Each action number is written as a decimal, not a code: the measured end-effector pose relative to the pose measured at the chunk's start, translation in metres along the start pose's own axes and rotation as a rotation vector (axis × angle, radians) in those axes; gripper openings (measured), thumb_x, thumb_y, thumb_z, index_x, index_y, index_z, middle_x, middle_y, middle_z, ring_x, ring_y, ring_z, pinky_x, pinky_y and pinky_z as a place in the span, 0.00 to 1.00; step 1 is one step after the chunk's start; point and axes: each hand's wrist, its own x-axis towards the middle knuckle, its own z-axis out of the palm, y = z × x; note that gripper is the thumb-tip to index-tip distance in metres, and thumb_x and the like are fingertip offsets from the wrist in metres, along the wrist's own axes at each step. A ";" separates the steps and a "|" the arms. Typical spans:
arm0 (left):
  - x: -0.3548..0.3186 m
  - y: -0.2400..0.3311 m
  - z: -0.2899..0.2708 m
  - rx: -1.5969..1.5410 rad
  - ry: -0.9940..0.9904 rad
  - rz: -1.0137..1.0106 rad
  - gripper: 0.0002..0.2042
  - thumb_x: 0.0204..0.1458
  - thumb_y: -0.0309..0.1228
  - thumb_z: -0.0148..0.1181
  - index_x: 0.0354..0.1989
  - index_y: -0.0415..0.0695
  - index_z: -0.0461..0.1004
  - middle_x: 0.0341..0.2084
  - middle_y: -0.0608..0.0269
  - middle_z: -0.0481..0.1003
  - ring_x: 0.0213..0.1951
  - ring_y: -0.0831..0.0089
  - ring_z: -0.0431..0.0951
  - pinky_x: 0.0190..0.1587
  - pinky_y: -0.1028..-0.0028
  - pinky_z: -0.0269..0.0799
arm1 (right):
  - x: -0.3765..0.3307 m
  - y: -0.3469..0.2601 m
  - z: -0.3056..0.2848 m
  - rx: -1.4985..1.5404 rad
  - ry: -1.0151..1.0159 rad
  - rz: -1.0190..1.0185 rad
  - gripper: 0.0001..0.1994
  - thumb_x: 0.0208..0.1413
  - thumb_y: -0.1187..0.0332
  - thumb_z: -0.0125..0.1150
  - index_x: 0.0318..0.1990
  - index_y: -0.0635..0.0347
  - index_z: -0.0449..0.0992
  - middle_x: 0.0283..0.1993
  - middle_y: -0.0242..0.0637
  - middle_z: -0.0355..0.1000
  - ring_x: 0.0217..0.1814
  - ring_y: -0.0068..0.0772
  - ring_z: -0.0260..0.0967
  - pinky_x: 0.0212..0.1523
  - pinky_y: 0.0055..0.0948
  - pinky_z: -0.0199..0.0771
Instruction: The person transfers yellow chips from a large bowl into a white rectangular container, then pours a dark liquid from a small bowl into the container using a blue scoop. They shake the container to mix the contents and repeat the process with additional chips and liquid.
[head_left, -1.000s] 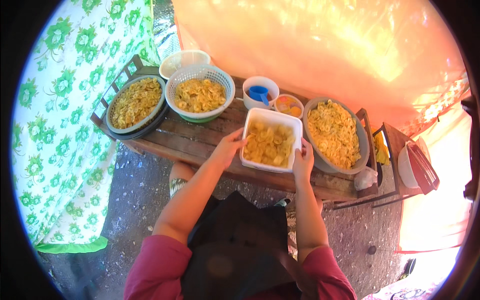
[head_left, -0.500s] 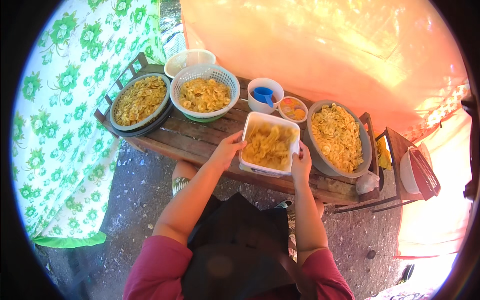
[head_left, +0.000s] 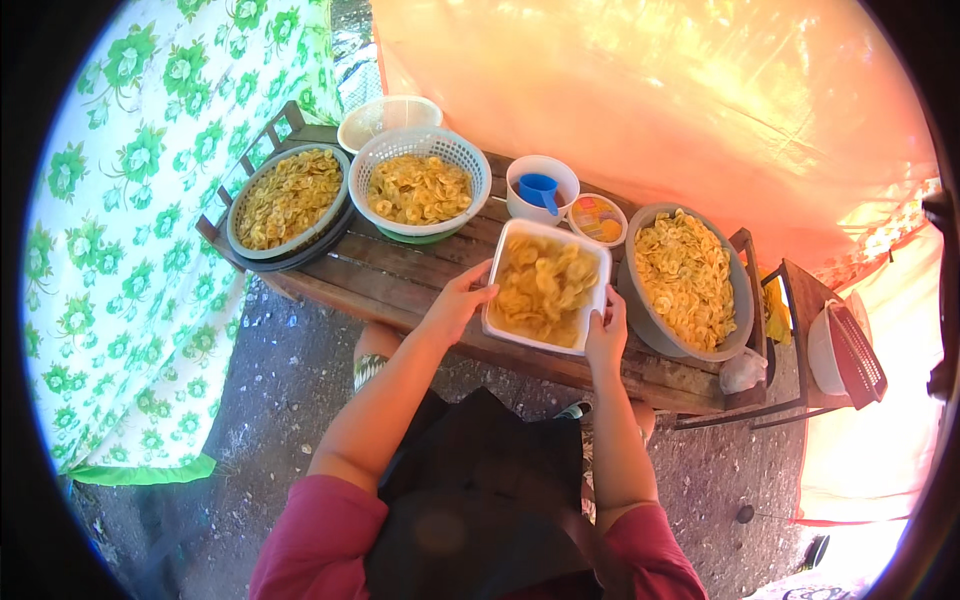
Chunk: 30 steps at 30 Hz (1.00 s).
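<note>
Between my two hands is a white square plastic tub (head_left: 497,322), held above the front of the wooden bench. Thin yellow banana chips (head_left: 545,290) fill much of it, and they look blurred by motion. My left hand (head_left: 462,302) grips the tub's left side, thumb near the rim. On the right side, my right hand (head_left: 607,328) holds the wall with the thumb up at the rim. Right of the tub stands a large grey basin (head_left: 742,320) heaped with chips. Behind it to the left is a white colander (head_left: 475,165) with more chips.
The slatted wooden bench (head_left: 390,265) also carries a grey basket of chips (head_left: 290,200) at left, a white pail (head_left: 530,205) with a blue measuring cup (head_left: 538,188), a round lid (head_left: 598,218) and a knotted plastic bag (head_left: 742,370). An orange sheet (head_left: 650,90) hangs behind.
The chips in the tub have shifted and tumbled toward its upper right. Both hands keep their hold on the tub, and the whole view has moved slightly.
</note>
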 end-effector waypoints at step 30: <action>0.010 0.002 -0.004 0.017 0.041 0.006 0.26 0.54 0.22 0.53 0.63 0.43 0.60 0.44 0.64 0.71 0.43 0.77 0.71 0.45 0.75 0.68 | 0.008 -0.001 0.007 -0.032 0.168 -0.284 0.19 0.57 0.79 0.48 0.57 0.68 0.63 0.44 0.40 0.65 0.40 0.30 0.64 0.45 0.28 0.65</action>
